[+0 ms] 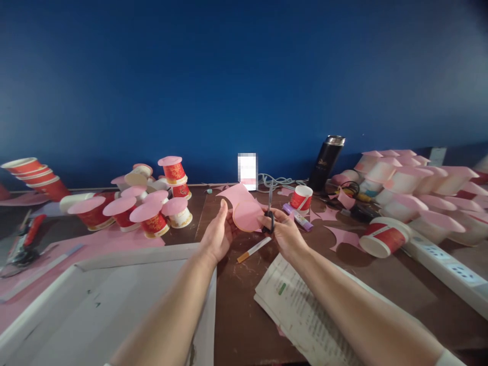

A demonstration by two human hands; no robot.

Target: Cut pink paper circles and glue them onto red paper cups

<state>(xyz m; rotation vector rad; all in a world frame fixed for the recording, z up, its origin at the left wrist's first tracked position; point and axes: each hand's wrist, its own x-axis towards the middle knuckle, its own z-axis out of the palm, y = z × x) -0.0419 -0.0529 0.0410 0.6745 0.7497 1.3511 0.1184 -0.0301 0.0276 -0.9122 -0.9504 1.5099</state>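
Note:
A piece of pink paper [247, 213] with a rounded lower edge is held up between my hands, over the middle of the table. My left hand [219, 235] supports it from the left, thumb pointing up and fingers partly hidden behind the sheet. In my right hand [284, 231] is a pair of black-handled scissors [270, 218], blades upward, beside the paper's right edge. Fingertips of that hand also touch the paper. Below lies a white stick with an orange end, like a cigarette [253, 250]. A purple glue stick [298, 217] and a red paper cup [301, 198] are right of the scissors.
Red paper cups with pink discs [150, 211] stand at left; many pink-topped white cups [406, 178] pile up at right. A white tray [198, 254], newspaper [282, 300], power strip [450, 274], black thermos [326, 165] and pliers-like red-handled tool [32, 231] surround me.

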